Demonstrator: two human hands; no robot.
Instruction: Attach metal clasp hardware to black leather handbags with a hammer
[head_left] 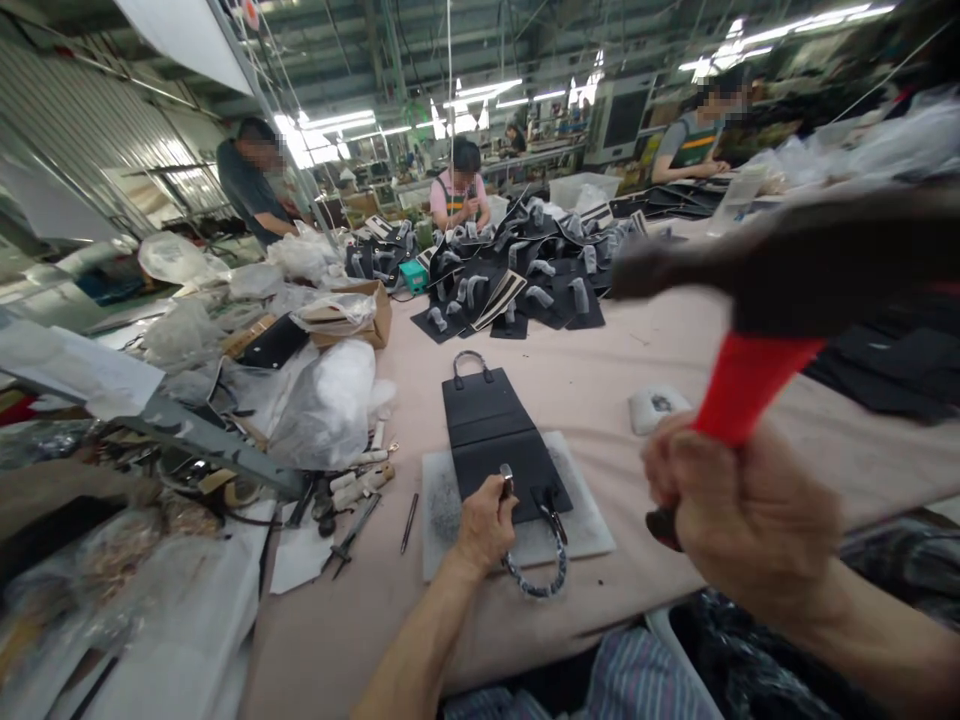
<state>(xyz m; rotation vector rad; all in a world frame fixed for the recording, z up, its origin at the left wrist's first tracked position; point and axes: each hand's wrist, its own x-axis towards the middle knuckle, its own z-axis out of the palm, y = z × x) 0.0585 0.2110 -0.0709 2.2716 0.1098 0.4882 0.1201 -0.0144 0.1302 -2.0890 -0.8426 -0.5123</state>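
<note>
My right hand [742,510] is closed round the red handle of a hammer [757,390], raised at the right. Its dark head is smeared by motion. A short metal punch [507,478] stands between the thumb and fingers of my left hand [484,525], its lower end hidden by my fingers. Beneath that hand lies a black bag panel [487,420], flat, with a handle at each end. The near handle [540,590] is wrapped in clear film and curves toward me. Under the panel's near part is a pale slab [592,520].
A thin metal rod [409,523] and calipers [352,540] lie left of the slab. A white block [656,407] sits to the right. Black panels with wrapped handles [517,270] pile up at the back. Plastic bags [330,400] crowd the left. Several people work beyond.
</note>
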